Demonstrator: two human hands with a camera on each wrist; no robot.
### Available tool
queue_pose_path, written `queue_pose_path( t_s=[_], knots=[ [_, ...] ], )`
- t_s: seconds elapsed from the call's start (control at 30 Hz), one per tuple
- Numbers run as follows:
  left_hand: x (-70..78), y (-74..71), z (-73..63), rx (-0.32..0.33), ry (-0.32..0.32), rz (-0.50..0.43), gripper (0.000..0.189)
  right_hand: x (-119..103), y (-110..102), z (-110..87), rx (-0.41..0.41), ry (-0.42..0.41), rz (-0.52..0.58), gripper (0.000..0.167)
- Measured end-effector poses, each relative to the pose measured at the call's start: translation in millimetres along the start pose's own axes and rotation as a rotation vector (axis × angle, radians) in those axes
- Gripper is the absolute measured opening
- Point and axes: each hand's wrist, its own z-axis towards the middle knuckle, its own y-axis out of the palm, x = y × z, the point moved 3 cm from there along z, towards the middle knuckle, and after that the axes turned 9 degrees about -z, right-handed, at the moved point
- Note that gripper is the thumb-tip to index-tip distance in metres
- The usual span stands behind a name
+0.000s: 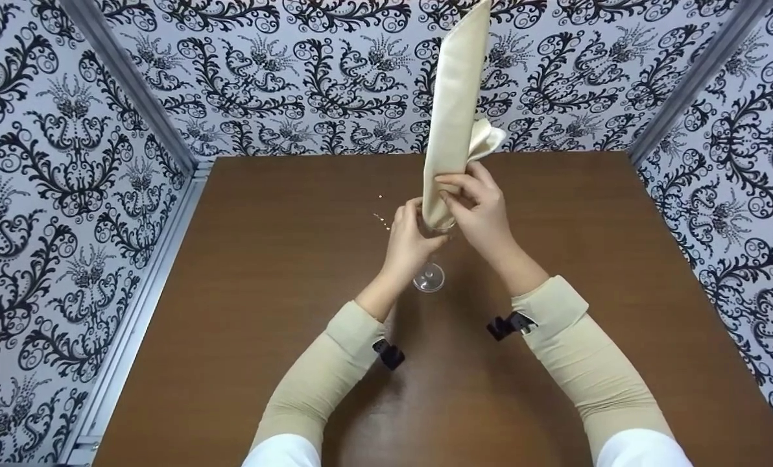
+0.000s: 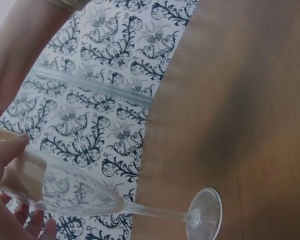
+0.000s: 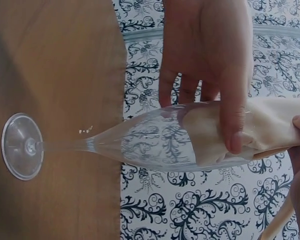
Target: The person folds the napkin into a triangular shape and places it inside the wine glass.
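Note:
A clear champagne flute [image 3: 155, 137] is upright over the table, its round foot [image 1: 429, 277] seen below the hands. Whether the foot touches the tabletop I cannot tell. My left hand [image 1: 407, 250] holds the flute round the upper bowl, thumb on one side and fingers on the other. Rising out of the rim is a cream folded napkin [image 1: 454, 97], a tall pointed roll with a smaller loop of cloth on its right. Its lower end sits in the upper bowl, and the lower bowl holds no cloth. My right hand [image 1: 487, 211] pinches the napkin just above the rim.
The brown wooden table [image 1: 263, 259] lies beneath. Small pale specks [image 1: 381, 220] show on it left of the flute. Walls with black-and-white scroll patterns [image 1: 263, 78] and metal frame posts [image 1: 133, 84] stand at the back and sides.

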Motion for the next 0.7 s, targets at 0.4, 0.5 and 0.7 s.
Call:
queue_pose_path(
  t_s=[0.4,0.5,0.7],
  knots=[
    [-6.8,-6.5,7.5,-0.068,-0.021,-0.243,0.064,-1,-3,-4.3,0.045,-0.137,-0.225,0.027],
    [-9.2,-8.7,10.1,-0.095,-0.016,-0.257,0.059,-2,-5,-3.8,0.038,-0.167,-0.272,0.026],
    [-13.7,-9.2,15.2,-0.197,-0.008,-0.319,0.058,-1,-4,-3.7,0.063,-0.161,-0.323,0.027]
  ],
)
